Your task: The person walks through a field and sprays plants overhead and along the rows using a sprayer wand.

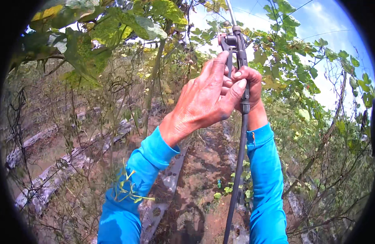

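Observation:
A dark spray-wand handle (241,55) stands nearly upright in front of me, with a trigger lever (229,63) on its left side. My right hand (255,83) is closed round the lower grip. A black hose (235,179) runs down from the grip between my forearms, and a thin pale tube (231,14) rises from the top. My left hand (199,99) lies against the lever and grip from the left. Its upper finger is stretched up along the lever and its thumb is apart, touching near my right fingers. Some of its fingers are hidden.
Leafy vines (126,22) hang at the upper left, and more climbing vines (277,61) spread at the right. Strips of plastic sheeting (65,171) line the soil bed among dry stems. A dirt path (203,171) runs below my hands. A plant sprig (128,189) clings to my left sleeve.

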`<action>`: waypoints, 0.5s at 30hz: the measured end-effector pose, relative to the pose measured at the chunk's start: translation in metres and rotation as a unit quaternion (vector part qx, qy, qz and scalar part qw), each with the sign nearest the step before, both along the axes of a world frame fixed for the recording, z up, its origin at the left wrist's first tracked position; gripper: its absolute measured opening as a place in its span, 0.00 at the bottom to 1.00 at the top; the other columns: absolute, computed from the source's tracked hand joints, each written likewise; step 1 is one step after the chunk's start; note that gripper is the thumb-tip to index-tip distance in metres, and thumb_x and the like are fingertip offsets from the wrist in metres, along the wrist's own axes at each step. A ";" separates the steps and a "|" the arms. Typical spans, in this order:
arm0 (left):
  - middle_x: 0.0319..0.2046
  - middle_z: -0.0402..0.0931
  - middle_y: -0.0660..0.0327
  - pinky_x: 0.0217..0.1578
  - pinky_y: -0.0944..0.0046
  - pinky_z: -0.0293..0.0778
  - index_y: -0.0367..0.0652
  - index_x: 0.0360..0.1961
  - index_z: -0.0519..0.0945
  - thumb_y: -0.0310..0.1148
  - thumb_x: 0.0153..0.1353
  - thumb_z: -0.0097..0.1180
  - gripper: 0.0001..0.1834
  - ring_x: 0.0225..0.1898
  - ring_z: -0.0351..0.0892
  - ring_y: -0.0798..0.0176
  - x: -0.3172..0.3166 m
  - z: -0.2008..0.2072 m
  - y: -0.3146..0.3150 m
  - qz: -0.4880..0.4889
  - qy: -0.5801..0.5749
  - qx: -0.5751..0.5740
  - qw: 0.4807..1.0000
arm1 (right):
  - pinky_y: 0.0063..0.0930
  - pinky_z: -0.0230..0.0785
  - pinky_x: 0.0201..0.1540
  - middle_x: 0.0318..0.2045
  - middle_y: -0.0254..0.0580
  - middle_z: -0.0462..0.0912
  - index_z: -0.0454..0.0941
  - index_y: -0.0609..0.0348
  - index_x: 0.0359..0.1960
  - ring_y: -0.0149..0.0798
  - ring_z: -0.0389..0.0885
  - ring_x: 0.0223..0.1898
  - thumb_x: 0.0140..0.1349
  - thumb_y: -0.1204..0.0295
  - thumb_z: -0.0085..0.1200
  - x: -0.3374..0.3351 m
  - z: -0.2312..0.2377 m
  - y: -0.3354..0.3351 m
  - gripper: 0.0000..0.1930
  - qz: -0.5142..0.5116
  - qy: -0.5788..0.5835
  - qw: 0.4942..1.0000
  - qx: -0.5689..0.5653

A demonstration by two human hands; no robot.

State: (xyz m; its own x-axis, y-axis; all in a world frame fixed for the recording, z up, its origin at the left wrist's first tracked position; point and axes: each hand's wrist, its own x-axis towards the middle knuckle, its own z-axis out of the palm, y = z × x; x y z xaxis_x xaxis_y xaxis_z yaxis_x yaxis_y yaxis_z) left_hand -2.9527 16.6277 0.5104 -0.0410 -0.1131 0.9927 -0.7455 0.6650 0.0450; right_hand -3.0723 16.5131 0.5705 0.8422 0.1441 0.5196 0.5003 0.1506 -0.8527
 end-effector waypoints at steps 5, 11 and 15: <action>0.49 0.76 0.45 0.51 0.52 0.76 0.39 0.71 0.58 0.49 0.72 0.49 0.35 0.48 0.82 0.46 0.026 -0.002 0.017 -0.025 0.035 0.091 0.995 | 0.30 0.73 0.36 0.27 0.40 0.74 0.74 0.69 0.43 0.35 0.73 0.29 0.56 0.66 0.50 0.036 -0.003 0.002 0.18 0.021 -0.007 1.000 0.007; 0.52 0.76 0.44 0.54 0.51 0.74 0.38 0.72 0.57 0.52 0.72 0.48 0.37 0.52 0.80 0.43 0.051 -0.002 0.004 -0.055 0.057 0.116 0.990 | 0.32 0.78 0.40 0.29 0.46 0.79 0.77 0.71 0.37 0.40 0.80 0.32 0.55 0.69 0.54 0.059 -0.005 -0.003 0.15 -0.143 -0.071 0.987 0.007; 0.57 0.74 0.39 0.56 0.49 0.73 0.35 0.73 0.54 0.54 0.72 0.46 0.40 0.56 0.78 0.40 0.053 0.004 -0.001 -0.049 0.053 0.140 0.987 | 0.29 0.77 0.37 0.27 0.45 0.78 0.77 0.70 0.35 0.38 0.79 0.30 0.53 0.71 0.52 0.057 0.003 -0.001 0.13 -0.166 -0.056 0.984 0.010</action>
